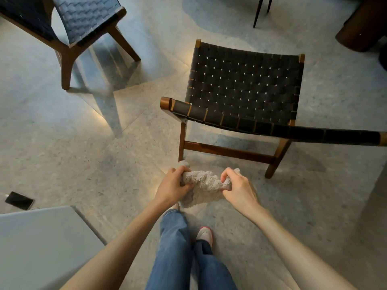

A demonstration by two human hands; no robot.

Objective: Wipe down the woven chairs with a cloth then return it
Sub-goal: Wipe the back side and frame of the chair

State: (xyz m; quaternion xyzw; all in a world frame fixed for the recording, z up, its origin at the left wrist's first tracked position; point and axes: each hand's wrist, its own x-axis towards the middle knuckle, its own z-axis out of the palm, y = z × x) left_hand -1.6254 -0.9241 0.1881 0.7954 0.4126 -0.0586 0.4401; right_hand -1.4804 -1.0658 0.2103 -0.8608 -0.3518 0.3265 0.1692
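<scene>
In the lower middle of the frame a person holds a crumpled, light grey terry cloth [206,181] stretched between both bare hands above the speckled grey terrazzo floor [104,153]. The left hand [173,186] has its fingers [184,170] curled closed over the left end of the cloth, and the right hand [237,188] has its fingers [226,174] pinched closed on the right end; a loose fold of the cloth hangs down between the two wrists. Just beyond the hands, in the centre and right of the frame, stands a low brown wooden chair with a black woven-strap seat [245,88], seen from behind, so that the rolled top rail of its back runs across the frame toward the right edge. The cloth is near the chair's rear left leg but apart from the woven seat. A second brown wooden chair with dark woven straps [83,19] stands in the upper left of the frame, well apart from the first. At the lower left a plain grey bench [41,243] fills the corner, and a black phone [19,200] lies on the floor just beyond it. Below the hands, blue jeans [173,243] and a white shoe with a red edge [205,235] show at the bottom centre.
</scene>
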